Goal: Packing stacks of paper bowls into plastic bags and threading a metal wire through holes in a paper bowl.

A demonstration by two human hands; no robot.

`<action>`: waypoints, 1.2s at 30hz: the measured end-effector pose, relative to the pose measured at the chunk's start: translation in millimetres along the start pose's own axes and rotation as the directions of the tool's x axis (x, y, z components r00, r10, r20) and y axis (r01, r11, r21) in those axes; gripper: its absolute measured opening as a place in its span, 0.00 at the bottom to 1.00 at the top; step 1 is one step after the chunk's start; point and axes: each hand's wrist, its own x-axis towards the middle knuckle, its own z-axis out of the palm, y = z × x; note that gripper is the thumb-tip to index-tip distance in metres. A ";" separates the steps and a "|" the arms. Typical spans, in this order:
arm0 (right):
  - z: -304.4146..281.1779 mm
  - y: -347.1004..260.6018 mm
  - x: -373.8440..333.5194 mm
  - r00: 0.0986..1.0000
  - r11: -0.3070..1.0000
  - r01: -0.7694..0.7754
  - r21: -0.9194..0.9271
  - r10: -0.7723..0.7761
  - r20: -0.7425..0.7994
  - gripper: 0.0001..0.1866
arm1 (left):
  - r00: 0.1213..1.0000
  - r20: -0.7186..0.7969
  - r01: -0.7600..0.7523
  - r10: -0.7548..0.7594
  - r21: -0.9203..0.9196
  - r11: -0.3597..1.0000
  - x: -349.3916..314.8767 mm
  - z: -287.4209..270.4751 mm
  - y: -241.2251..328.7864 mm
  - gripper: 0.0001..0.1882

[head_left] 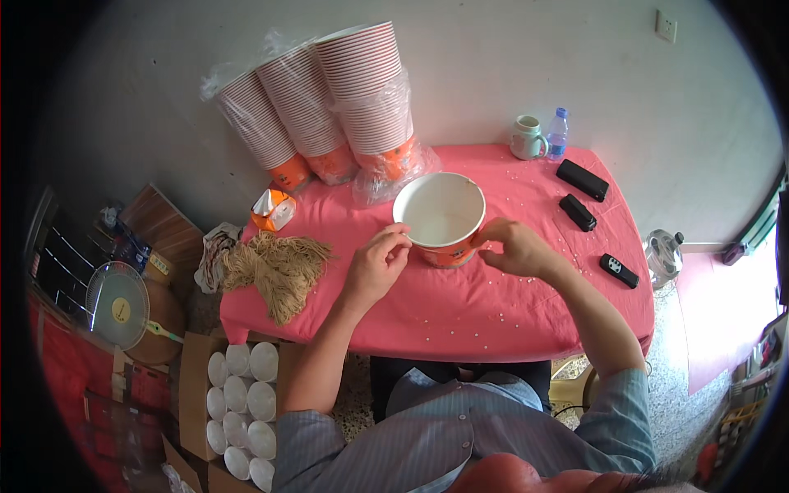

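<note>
A large round paper bucket (448, 256), white inside with an orange printed outside, stands upright on the pink tablecloth in front of me. My left hand (380, 264) is closed, thumb and fingertips pinched at the left of the bucket's rim. At the bucket's right side, just below the rim, my right hand (519, 248) has its fingers bent in, the fingertips against the wall. Behind the bucket, tall nested stacks of paper buckets (362, 74) lean toward the wall in clear plastic wrap. Small pale bits are scattered over the cloth around it.
A bundle of tan strands (283, 275) and an orange tissue pack (273, 210) lie at the left. A mug (527, 140), a water bottle (557, 135) and black devices (582, 179) sit at the right. A carton of clear cups (238, 386) stands below, near a fan (119, 308).
</note>
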 end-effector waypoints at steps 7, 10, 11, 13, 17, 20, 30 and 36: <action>21.4 19.5 -8.1 0.999 0.980 0.014 -0.198 -0.005 0.047 0.16 | 0.997 0.028 0.076 -0.075 -0.026 0.997 9.5 2.7 16.9 0.09; 22.1 18.7 -8.2 0.998 0.964 0.045 -0.261 -0.030 0.061 0.17 | 0.998 0.008 -0.070 0.070 0.063 0.996 15.9 5.6 8.7 0.12; 22.4 18.4 -7.9 0.996 0.952 0.060 -0.300 -0.039 0.075 0.18 | 0.997 0.003 -0.071 0.071 0.067 0.995 18.0 4.3 5.9 0.12; 19.0 12.4 -8.8 0.995 0.943 0.053 -0.329 -0.021 0.100 0.19 | 0.990 0.138 -0.031 0.026 0.034 0.999 24.9 1.3 5.0 0.13; 20.4 11.6 -10.1 0.993 0.935 0.041 -0.351 0.000 0.117 0.21 | 0.981 0.098 -0.170 0.167 0.023 0.985 30.0 2.4 -9.7 0.11; 22.4 11.7 -9.2 0.995 0.945 0.047 -0.323 -0.017 0.094 0.21 | 0.995 0.051 -0.081 0.088 -0.123 0.989 23.6 3.9 -24.8 0.11; 27.1 17.1 -14.3 0.992 0.914 0.124 -0.387 -0.121 0.033 0.19 | 0.981 -0.075 -0.170 0.178 0.104 0.980 56.1 11.7 -0.2 0.12; 33.9 22.5 -16.9 0.973 0.902 0.191 -0.387 -0.225 -0.044 0.16 | 0.843 0.259 -0.534 0.472 0.290 0.794 158.1 49.2 44.6 0.12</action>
